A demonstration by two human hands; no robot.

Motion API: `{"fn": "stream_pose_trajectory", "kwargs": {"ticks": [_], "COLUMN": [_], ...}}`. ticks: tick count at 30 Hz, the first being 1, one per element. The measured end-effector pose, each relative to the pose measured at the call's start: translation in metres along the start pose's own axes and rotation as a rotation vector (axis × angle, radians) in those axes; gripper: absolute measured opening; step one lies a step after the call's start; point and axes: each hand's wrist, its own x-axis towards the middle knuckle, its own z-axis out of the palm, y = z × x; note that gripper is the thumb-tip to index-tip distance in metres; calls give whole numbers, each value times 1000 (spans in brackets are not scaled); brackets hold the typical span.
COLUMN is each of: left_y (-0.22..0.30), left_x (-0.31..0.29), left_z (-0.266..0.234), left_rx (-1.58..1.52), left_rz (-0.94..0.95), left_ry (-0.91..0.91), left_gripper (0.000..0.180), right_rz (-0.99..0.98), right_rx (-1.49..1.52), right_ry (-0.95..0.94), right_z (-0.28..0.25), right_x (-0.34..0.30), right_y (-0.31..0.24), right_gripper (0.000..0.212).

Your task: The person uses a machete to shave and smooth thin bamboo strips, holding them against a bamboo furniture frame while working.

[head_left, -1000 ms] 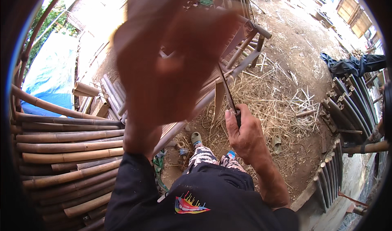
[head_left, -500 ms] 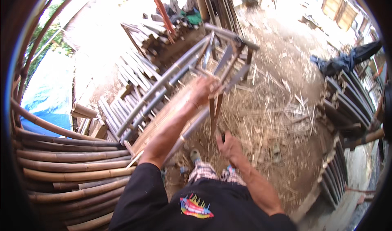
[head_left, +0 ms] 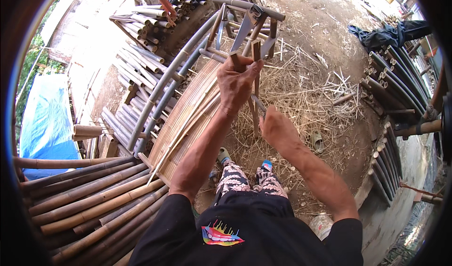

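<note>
Black sleeves (head_left: 165, 221) leave both forearms bare. The left arm reaches forward and slightly right, nearly straight, its hand (head_left: 239, 83) clenched round a strip (head_left: 257, 82), knuckles upward. The right arm bends at the elbow, its forearm slanting up and inward; this hand (head_left: 279, 128) is below and to the right of the other, fingers wrapped round the handle of a knife (head_left: 258, 104), the handle mostly hidden.

The strip is brown, flat and narrow, held upright in front of the body, just right of the bench (head_left: 192, 95). Two cut ends show above the left fist; whether they belong to one split piece or to two, I cannot tell. Its lower part hangs beyond the blade, which lies against it or just beside it.

Counted: one knife, one slatted bamboo bench with loose pale strips on it, one blue tarp (head_left: 47, 117), one dark cloth (head_left: 391, 34), and one unworn sandal (head_left: 318, 142) on the littered ground (head_left: 336, 172). The poles (head_left: 101, 207) at left are too many to count surely.
</note>
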Motion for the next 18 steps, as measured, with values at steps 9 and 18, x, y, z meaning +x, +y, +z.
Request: {"fn": "stream_pose_trajectory", "kwargs": {"ticks": [9, 18], "left_y": [-7, -103], "left_x": [-15, -57], "left_z": [-19, -68], "left_rx": [-253, -63], "left_rz": [149, -242], "left_ry": [-22, -213], "left_gripper": [12, 34], "right_rz": [-22, 441], "right_rx": [440, 269], "right_ry": [25, -238], "right_z": [107, 242], "right_x": [33, 66], "right_y": [43, 157], "right_gripper": [38, 35]}}
